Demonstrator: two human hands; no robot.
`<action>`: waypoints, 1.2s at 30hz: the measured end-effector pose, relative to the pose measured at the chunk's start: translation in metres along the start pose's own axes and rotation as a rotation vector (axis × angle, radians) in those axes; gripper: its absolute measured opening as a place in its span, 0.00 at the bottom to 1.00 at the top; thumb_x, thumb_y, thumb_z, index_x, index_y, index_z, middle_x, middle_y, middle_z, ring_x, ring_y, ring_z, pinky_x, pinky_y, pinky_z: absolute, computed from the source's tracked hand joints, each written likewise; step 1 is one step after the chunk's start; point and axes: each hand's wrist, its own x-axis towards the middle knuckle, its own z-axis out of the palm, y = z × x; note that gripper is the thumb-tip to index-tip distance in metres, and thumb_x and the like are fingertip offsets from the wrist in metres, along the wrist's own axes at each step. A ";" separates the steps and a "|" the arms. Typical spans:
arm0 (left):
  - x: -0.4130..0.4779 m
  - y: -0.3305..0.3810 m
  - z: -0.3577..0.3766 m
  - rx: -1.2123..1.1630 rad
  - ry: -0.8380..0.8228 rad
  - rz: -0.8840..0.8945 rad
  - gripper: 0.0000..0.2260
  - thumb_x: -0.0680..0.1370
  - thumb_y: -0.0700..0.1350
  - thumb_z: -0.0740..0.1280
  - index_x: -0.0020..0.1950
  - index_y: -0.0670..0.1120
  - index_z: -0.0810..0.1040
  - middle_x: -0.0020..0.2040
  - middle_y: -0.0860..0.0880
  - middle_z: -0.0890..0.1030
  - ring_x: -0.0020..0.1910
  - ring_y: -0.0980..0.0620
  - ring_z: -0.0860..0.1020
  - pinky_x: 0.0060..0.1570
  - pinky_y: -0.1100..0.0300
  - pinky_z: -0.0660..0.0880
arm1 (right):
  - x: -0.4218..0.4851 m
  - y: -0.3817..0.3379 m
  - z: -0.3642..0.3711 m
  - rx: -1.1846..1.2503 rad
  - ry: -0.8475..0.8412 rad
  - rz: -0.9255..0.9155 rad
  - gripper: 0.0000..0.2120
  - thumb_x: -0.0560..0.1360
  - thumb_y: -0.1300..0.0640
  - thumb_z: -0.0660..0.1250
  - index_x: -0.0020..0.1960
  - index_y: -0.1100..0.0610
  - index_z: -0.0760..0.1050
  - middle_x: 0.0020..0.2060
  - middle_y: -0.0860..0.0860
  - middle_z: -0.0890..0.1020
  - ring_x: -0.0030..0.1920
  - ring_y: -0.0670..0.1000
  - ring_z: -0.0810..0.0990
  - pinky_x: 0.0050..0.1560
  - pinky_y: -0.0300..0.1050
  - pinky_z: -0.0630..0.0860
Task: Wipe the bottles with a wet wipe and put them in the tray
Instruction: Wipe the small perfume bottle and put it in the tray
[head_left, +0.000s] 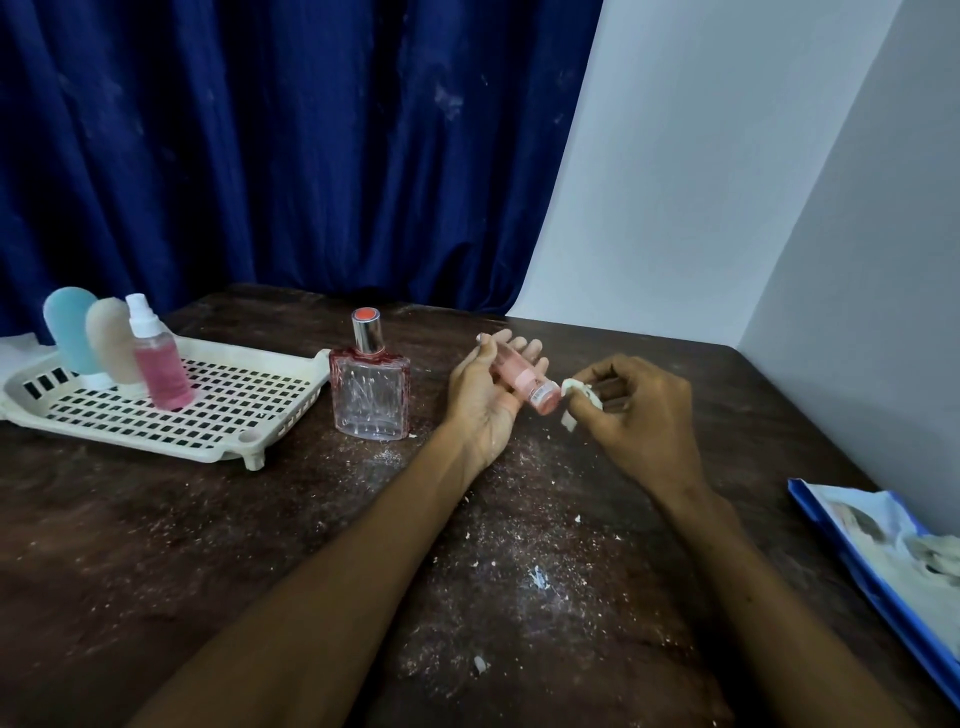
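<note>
My left hand (480, 395) holds a small pink bottle (524, 382) above the table, thumb and fingers curled round it, its cap end pointing toward my right hand. My right hand (634, 410) pinches a crumpled white wet wipe (576, 397) against the bottle's cap end. A square glass perfume bottle (370, 392) with a silver cap stands on the table just left of my left hand. The white perforated tray (249, 410) at the left holds a blue bottle (71, 335), a beige bottle (111, 345) and a pink spray bottle (156, 364), all upright.
The dark wooden table (156, 545) is strewn with white crumbs and dust near its middle. A blue-edged wipe packet (883, 551) lies at the right edge. A blue curtain (260, 145) hangs behind, and a white wall (727, 182) closes the right side.
</note>
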 end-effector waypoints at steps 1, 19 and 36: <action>0.000 0.001 0.000 0.007 -0.005 0.003 0.15 0.84 0.44 0.58 0.64 0.36 0.73 0.56 0.38 0.80 0.49 0.44 0.84 0.53 0.45 0.80 | 0.000 0.000 0.000 -0.001 0.021 0.008 0.06 0.70 0.56 0.76 0.45 0.56 0.83 0.39 0.47 0.83 0.37 0.42 0.80 0.37 0.41 0.81; -0.020 -0.015 0.004 0.421 -0.298 -0.053 0.13 0.84 0.39 0.55 0.63 0.39 0.77 0.48 0.43 0.84 0.42 0.52 0.83 0.48 0.57 0.81 | 0.001 0.001 0.002 0.030 0.065 -0.178 0.08 0.72 0.60 0.75 0.51 0.59 0.85 0.46 0.53 0.84 0.44 0.46 0.82 0.43 0.40 0.82; -0.014 -0.002 0.002 0.148 -0.240 -0.092 0.15 0.86 0.42 0.50 0.62 0.38 0.74 0.57 0.37 0.82 0.55 0.42 0.83 0.53 0.49 0.81 | 0.001 0.004 -0.002 0.087 -0.135 -0.174 0.05 0.72 0.56 0.73 0.47 0.56 0.84 0.39 0.46 0.83 0.37 0.41 0.81 0.38 0.34 0.78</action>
